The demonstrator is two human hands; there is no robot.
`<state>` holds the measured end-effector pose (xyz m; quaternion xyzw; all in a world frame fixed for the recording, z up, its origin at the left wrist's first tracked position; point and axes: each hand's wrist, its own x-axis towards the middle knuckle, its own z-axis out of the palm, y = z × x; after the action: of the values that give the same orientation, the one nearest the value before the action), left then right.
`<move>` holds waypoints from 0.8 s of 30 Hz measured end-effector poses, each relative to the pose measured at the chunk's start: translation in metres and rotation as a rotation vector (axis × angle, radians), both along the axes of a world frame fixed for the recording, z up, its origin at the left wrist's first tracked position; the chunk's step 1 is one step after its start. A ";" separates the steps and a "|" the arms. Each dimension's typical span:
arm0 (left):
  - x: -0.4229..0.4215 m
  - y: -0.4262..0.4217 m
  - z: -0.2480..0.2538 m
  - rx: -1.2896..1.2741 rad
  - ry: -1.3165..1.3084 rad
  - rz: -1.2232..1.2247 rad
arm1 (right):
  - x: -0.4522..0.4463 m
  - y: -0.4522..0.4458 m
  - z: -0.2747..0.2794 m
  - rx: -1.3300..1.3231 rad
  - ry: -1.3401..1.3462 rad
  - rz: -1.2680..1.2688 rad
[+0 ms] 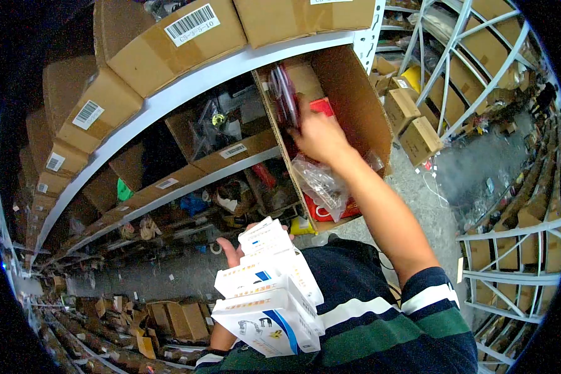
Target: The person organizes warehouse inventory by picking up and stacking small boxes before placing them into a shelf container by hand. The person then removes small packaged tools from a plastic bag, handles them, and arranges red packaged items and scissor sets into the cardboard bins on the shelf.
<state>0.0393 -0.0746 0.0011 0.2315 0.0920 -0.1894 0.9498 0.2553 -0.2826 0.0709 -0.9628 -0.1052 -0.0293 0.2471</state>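
Note:
My left hand (230, 253) is under and behind a stack of white cardboard boxes (255, 319), held against my body. The thumb shows at the side; the other fingers are mostly hidden. Blue stripes and small product pictures mark the front box. Inside an open cardboard carton (361, 93), my right hand (321, 136) is at a dark, shiny plastic-wrapped packet (283, 95). Motion blurs its fingers, so I cannot tell whether they are closed on it. A red box (322, 107) lies beyond that hand, and a clear plastic bag (323, 187) lies nearer me.
The carton projects from a white metal shelf (243, 64) lined with barcode-labelled cartons (184, 37). Bins below hold bagged parts (215, 128). At right, small brown boxes (421, 138) stand beside a metal rack (461, 56). Another shelf (514, 277) stands lower right, across the grey floor (430, 199).

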 end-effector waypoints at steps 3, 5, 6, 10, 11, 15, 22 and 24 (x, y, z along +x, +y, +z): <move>-0.001 0.000 0.000 0.003 -0.003 -0.011 | -0.003 0.009 -0.001 0.072 -0.051 0.034; -0.001 0.000 0.001 -0.001 -0.005 -0.014 | -0.004 0.005 0.006 0.096 -0.039 0.039; -0.001 0.000 0.001 -0.005 -0.006 -0.012 | 0.000 -0.001 0.004 0.179 -0.014 -0.009; -0.002 0.000 0.002 -0.032 0.037 -0.010 | 0.027 -0.026 -0.036 0.723 0.037 -0.024; -0.001 0.001 0.001 -0.028 0.029 -0.008 | 0.028 -0.031 -0.040 0.701 0.099 -0.005; 0.002 0.003 -0.005 -0.010 -0.022 -0.034 | 0.018 -0.019 -0.018 -0.014 0.056 -0.131; 0.002 0.000 0.001 -0.002 -0.039 -0.025 | 0.021 -0.032 -0.010 -0.106 0.323 -0.035; 0.003 0.002 0.003 0.017 0.004 -0.010 | 0.023 -0.035 -0.011 -0.255 0.326 0.063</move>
<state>0.0420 -0.0729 0.0042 0.2396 0.0943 -0.1938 0.9466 0.2784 -0.3173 0.0597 -0.9745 -0.0968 0.1481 0.1379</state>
